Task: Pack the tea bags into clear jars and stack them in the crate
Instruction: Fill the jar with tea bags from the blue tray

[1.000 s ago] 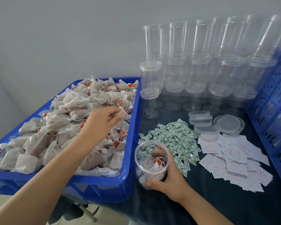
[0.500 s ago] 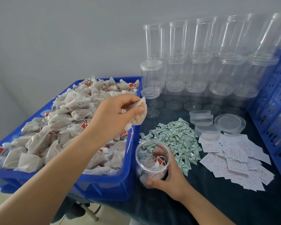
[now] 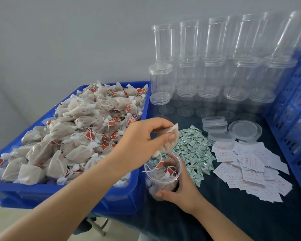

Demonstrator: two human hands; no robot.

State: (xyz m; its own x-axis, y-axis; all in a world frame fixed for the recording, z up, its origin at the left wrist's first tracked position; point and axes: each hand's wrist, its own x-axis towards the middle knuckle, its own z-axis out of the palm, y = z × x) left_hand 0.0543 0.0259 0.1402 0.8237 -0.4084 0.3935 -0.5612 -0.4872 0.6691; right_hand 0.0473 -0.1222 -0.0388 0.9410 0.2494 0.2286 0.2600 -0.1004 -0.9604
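The left hand [image 3: 142, 141] hovered palm-down, pinching a tea bag [image 3: 170, 140] directly over the open jar [image 3: 162, 173]. The right hand [image 3: 181, 192] curled round that jar, already holding several bags. Left of both lay the heaped blue bin [image 3: 68, 193]; the blue crate [image 3: 292, 105] stood well right, past paper slips [image 3: 250, 169].

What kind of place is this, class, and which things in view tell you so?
Probably a small hand-packing workstation: a blue bin heaped with tea bags, rows of empty clear jars, and piles of paper labels.
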